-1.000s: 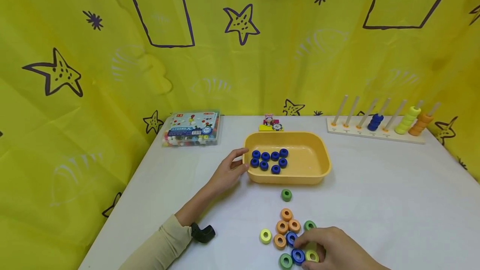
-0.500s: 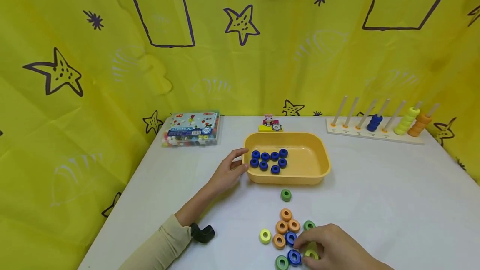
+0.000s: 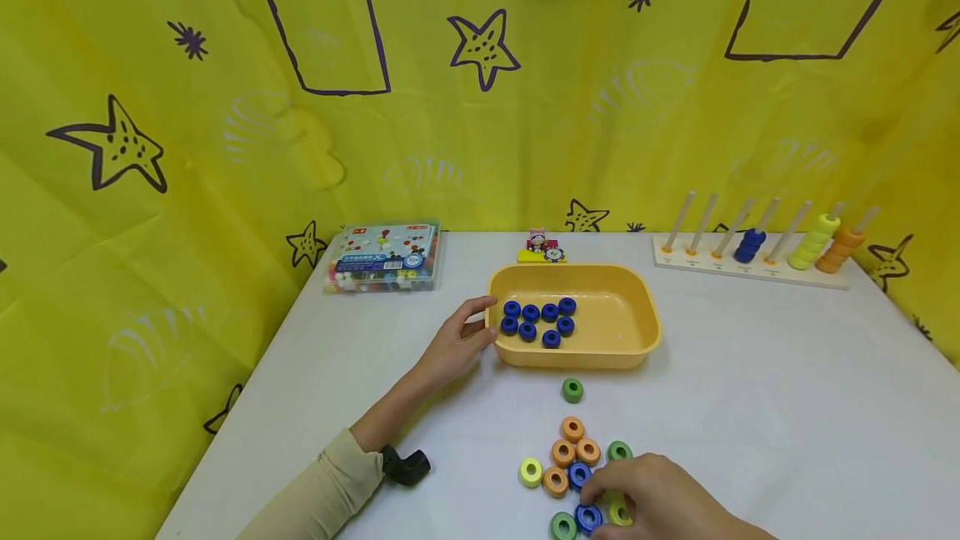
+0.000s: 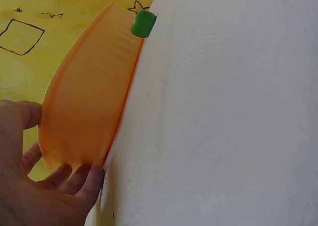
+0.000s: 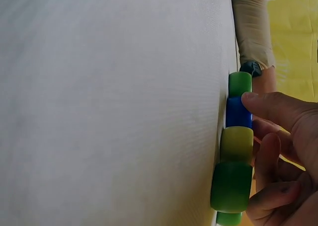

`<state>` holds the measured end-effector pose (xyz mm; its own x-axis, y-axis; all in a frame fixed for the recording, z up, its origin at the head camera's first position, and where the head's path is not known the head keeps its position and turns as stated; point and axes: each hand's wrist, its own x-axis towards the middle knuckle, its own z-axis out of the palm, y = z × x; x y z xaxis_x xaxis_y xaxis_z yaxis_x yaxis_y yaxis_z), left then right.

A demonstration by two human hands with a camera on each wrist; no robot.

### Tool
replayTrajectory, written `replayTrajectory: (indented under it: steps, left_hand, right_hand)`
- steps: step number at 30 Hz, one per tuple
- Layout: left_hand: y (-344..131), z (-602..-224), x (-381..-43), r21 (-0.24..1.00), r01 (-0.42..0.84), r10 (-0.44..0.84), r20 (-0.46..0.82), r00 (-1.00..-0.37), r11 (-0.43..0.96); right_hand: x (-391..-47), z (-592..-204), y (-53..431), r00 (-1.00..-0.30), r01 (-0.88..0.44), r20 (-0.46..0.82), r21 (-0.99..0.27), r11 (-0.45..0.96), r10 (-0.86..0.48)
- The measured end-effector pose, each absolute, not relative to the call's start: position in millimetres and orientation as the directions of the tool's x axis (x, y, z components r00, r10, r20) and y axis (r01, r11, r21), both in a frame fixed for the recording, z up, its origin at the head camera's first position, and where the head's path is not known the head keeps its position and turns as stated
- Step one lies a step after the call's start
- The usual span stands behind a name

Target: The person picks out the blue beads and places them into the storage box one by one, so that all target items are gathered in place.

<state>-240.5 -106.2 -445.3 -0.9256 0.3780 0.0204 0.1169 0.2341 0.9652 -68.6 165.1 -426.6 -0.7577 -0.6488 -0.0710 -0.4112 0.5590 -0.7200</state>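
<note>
My left hand [image 3: 459, 340] holds the left end of a yellow-orange plastic tray [image 3: 637, 307]; in the left wrist view its thumb is at the rim and its fingers lie against the outer wall. Several blue beads [image 3: 551, 339] lie inside the tray's left half. At the near edge of the head view, my right hand [image 3: 660, 498] pinches a blue bead [image 3: 588, 517] between thumb and index finger. The thumb against this bead shows in the right wrist view. Around it sit another blue bead [image 3: 579, 476], a yellow bead [image 3: 619, 513] and a green bead [image 3: 564, 526].
Orange beads [image 3: 572, 429], green ones and a pale yellow bead [image 3: 530, 472] lie loose before the tray. A peg rack [image 3: 750, 262] with stacked beads stands back right. A clear box [image 3: 382, 257] lies back left. A small toy figure [image 3: 542, 246] stands behind the tray.
My right hand has moved slightly left among the beads. The near blue and green beads have shifted a little left. My left hand stays on the tray.
</note>
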Motion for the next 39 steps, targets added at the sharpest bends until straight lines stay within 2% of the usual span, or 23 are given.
replayTrajectory:
  steps: [7, 12, 17, 22, 31, 39]
  left_hand:
    - [-106, -444, -241, 0.964, 0.120, 0.375, 0.024, -0.927, 0.235]
    - [-105, -432, -236, 0.970, 0.127, 0.396, 0.036, -0.918, 0.207]
    - [-107, -414, -226, 0.971, 0.118, 0.411, 0.023, -0.912, 0.210]
    - [-107, -414, -226, 0.970, 0.116, 0.411, 0.019, -0.911, 0.212]
    - [-108, -414, -226, 0.971, 0.115, 0.417, 0.018, -0.909, 0.210]
    - [-107, -415, -226, 0.968, 0.115, 0.420, 0.012, -0.908, 0.222]
  right_hand:
    - [-68, -424, 165, -0.748, -0.453, -0.008, -0.725, 0.519, -0.664]
    - [-75, -405, 169, -0.760, -0.456, 0.037, -0.740, 0.494, -0.648]
    - [-99, -379, 174, -0.765, -0.547, 0.164, -0.676, 0.494, -0.623]
    - [-141, -363, 177, -0.771, -0.596, 0.254, -0.612, 0.520, -0.584]
    - [-225, -364, 163, -0.797, -0.548, 0.197, -0.636, 0.544, -0.572]
    - [-269, -383, 151, -0.804, -0.518, 0.113, -0.615, 0.595, -0.584]
